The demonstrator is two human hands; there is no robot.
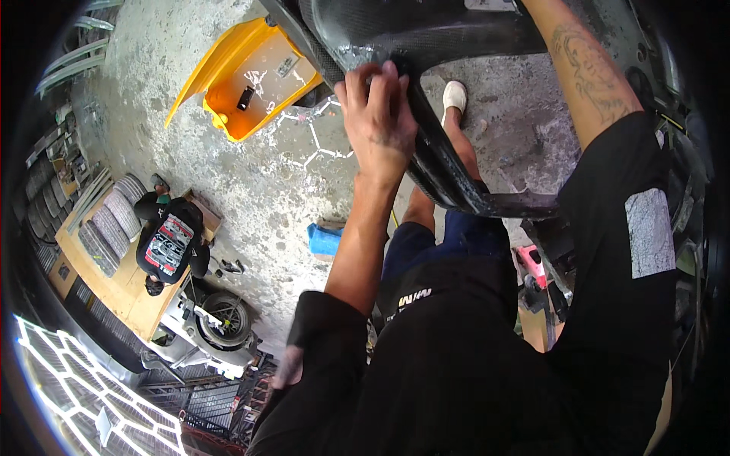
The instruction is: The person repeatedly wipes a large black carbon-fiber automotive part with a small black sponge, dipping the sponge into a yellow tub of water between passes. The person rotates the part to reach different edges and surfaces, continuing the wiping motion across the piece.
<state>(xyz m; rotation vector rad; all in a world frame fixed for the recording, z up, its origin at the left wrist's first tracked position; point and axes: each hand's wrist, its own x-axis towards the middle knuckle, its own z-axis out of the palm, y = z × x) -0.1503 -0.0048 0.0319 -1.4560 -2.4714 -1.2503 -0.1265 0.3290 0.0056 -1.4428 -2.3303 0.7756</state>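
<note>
Hand (378,121) on glossy curved panel (426,38)

Reaching room lies inside the curved, glossy black frame (471,38), with a bare leg (461,146) beyond its left side.

A yellow shell (219,62) lies far left on the floor (281,197). Tyres (120,213) lie left, beside a person in black (171,239).

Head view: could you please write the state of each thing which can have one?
Bare left hand, fingers bent, touching panel
Right hand, out of view
Black glossy woven-textured panel, under left hand
Yellow open plastic container, dark rectangular object inside
Grey floor, patchy, stained
White hexagonal light grid, lit
</note>
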